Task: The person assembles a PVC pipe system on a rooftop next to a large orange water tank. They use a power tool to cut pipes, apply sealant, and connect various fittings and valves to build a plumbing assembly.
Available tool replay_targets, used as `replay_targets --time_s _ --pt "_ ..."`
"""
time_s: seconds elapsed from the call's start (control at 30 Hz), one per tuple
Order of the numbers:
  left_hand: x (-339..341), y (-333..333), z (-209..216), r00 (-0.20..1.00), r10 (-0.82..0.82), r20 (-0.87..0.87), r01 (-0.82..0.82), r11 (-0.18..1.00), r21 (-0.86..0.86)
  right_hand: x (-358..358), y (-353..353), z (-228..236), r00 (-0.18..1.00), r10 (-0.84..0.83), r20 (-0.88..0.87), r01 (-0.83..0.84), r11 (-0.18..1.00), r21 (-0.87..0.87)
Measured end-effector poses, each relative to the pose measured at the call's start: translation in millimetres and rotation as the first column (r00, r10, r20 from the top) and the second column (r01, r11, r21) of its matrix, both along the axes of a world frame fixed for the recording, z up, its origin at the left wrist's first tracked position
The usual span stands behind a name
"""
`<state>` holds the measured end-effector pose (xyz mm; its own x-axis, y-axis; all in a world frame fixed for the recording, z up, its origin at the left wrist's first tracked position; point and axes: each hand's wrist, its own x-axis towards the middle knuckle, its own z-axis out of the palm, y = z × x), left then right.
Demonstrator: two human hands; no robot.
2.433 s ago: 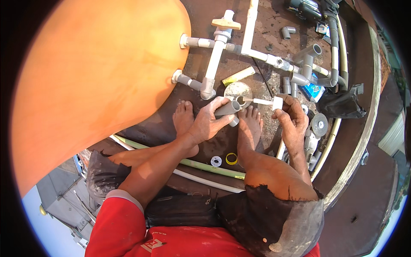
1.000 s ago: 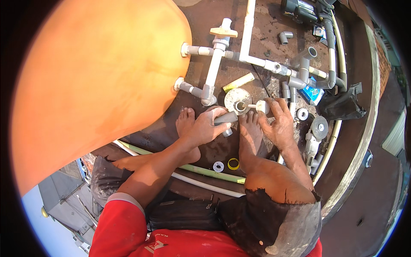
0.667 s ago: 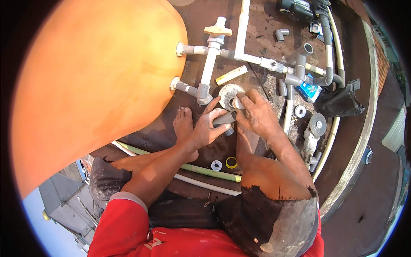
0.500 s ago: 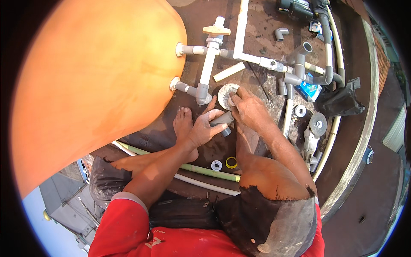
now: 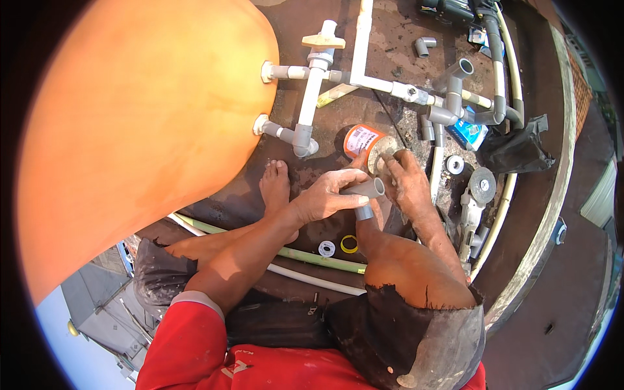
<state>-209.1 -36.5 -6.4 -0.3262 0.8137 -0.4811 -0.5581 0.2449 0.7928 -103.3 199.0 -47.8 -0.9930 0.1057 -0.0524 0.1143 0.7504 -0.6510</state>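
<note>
Large orange water tank filling upper left of view. Fixed to tank's right wall: white and grey PVC pipe assembly, two horizontal stubs entering tank, vertical run between them, cream valve handle on top. Right of tank, across dark brown roof surface: further grey elbows and white pipe runs. Farther right of tank, near curved roof edge: black bag, blue packet, angle grinder lying beside long cream pipe.

Below tank: own legs folded, bare foot flat on roof just right of tank base. Two long pipes, one greenish, one white, passing under legs.

Left hand, right of tank and foot: fingers wrapped around short grey pipe fitting, open mouth of fitting facing right. Fitting held just above roof, between both hands, over right shin.

Right hand, just right of fitting: fingers curled and pressed onto lid of orange can; exact pinch not discernible. Can sits beyond fitting, below pipe assembly.

Smallest, below left hand: white tape roll and yellow ring, side by side on roof.
</note>
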Motion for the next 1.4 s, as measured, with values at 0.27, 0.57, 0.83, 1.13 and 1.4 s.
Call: replay_targets --time_s 0.27,0.57,0.83,1.13,1.4 --pt "-14 -21 -12 0.981 0.035 -0.189 -0.067 0.984 -0.167 -34 -13 17 0.979 -0.188 -0.076 0.165 0.956 -0.241" --pt "-18 -26 20 0.917 -0.15 -0.37 -0.011 0.917 -0.398 -4 15 39 0.908 -0.382 0.173 0.389 0.613 -0.688" --pt "-17 -45 -6 0.974 0.041 -0.221 -0.078 0.984 -0.163 -30 8 100 0.997 -0.065 0.05 0.081 0.865 -0.496" --pt "-25 -44 -1 0.862 -0.049 -0.505 -0.036 0.987 -0.157 -36 10 101 0.991 -0.094 0.097 0.134 0.793 -0.595" --pt "-21 -43 4 0.878 -0.027 -0.479 -0.066 0.982 -0.177 -44 2 105 0.987 0.12 -0.11 -0.142 0.965 -0.222"
